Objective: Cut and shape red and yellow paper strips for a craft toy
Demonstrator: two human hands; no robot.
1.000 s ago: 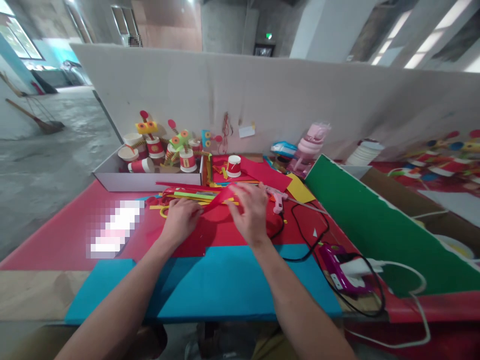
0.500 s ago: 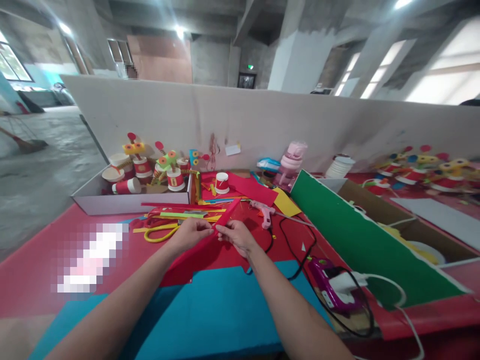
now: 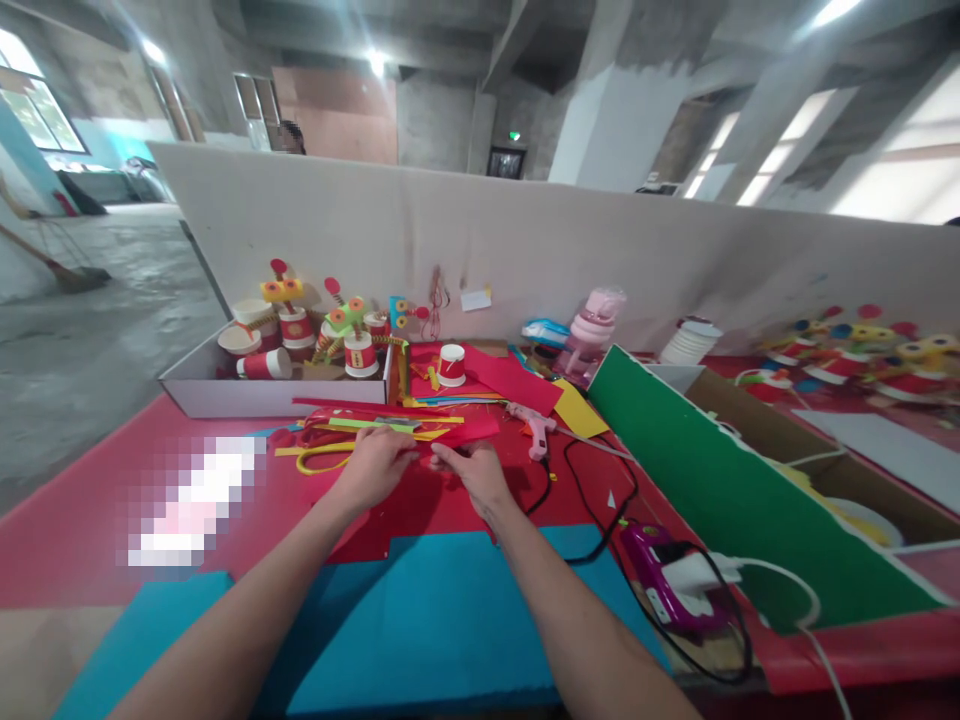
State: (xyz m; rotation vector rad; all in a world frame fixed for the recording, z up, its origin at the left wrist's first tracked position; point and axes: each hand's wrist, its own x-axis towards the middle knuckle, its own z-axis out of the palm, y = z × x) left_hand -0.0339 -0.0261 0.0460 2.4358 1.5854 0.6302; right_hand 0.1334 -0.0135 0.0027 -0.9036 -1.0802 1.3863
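Both hands are close together over the red-covered table, with a red paper strip (image 3: 471,432) between and behind them. My left hand (image 3: 379,465) has its fingers curled and pressed together on the red paper. My right hand (image 3: 471,470) pinches the same paper, its thumb pointing left. Where the paper passes under the fingers is hard to make out, red against red. Yellow-handled scissors (image 3: 322,458) lie just left of my left hand. To the right of my right hand lies a pink glue gun (image 3: 535,430). A red and white paper cup (image 3: 451,366) stands behind the hands.
A white box (image 3: 277,398) with cup figures stands at the back left. On the right are a green-sided box (image 3: 697,480) and a purple power strip (image 3: 664,580) with cables. Blue sheets (image 3: 442,610) lie at the front edge. A pale partition (image 3: 525,240) runs behind.
The red strip, which stuck up diagonally between the hands, now lies lower and flatter. The fingertips are slightly farther apart. The whole view has shifted a little.
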